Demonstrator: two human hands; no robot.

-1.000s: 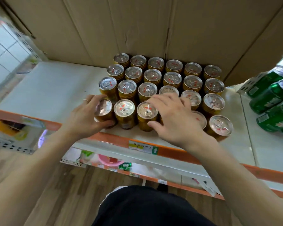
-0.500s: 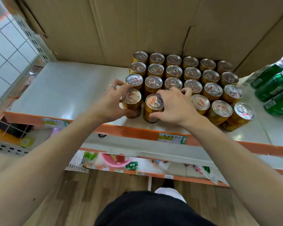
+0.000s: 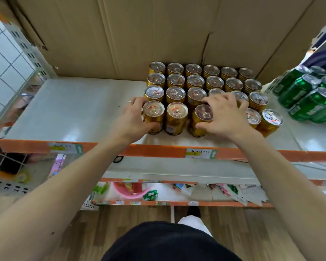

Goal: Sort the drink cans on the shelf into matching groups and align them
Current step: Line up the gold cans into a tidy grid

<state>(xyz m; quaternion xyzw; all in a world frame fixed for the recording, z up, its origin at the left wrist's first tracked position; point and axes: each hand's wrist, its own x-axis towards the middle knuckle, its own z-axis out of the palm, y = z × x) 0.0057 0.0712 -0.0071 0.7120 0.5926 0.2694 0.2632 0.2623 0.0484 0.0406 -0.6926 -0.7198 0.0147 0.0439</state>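
The gold cans (image 3: 195, 81) stand in neat rows on the white shelf (image 3: 73, 110), right up against the cardboard (image 3: 139, 34). The left hand (image 3: 131, 119) wraps its fingers round the front corner can (image 3: 153, 117). The right hand (image 3: 224, 113) curls its fingers over the third front can (image 3: 201, 119), with the thumb on its side. Some green cans (image 3: 305, 97) are off to the right.

Gold cans (image 3: 177, 114) stand upright in rows on the shelf (image 3: 73, 110), green cans (image 3: 307, 98) beside.
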